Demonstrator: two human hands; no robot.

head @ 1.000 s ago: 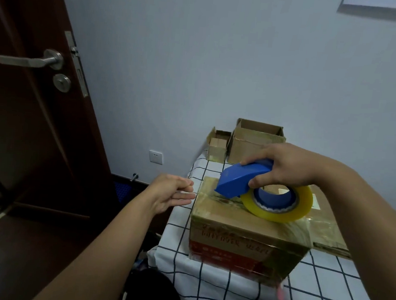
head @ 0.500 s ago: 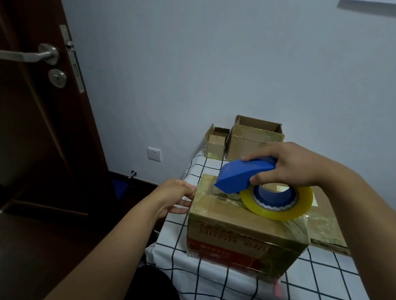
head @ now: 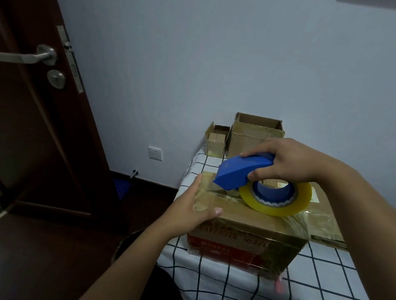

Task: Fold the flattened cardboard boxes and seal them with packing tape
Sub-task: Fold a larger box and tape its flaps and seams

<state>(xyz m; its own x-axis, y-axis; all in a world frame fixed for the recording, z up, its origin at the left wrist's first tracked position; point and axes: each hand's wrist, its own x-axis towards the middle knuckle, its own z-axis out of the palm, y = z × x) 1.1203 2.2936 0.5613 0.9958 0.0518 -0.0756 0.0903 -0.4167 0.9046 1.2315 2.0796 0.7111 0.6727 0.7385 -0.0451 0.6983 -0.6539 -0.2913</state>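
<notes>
My right hand [head: 284, 161] grips the blue tape dispenser [head: 243, 171] by its handle, fingers curled round it, with the yellow-tinted roll of packing tape [head: 276, 199] resting on top of the cardboard box [head: 245, 228]. The dispenser's nose points toward the box's left edge, about where it was a second ago. My left hand [head: 192, 206] is what has changed: a second ago it hung in the air clear of the box, and now it lies against the box's left end, fingers straight up the side and thumb flat over the top edge, holding nothing. I take that as bracing the box so the tape can be pulled and cut without the box sliding. The box sits on the checked tabletop [head: 311, 296], its top flaps closed and glossy with tape. Behind it stand two open-topped boxes, a larger one [head: 250, 140] and a small one [head: 215, 140], so more sealing probably remains.
</notes>
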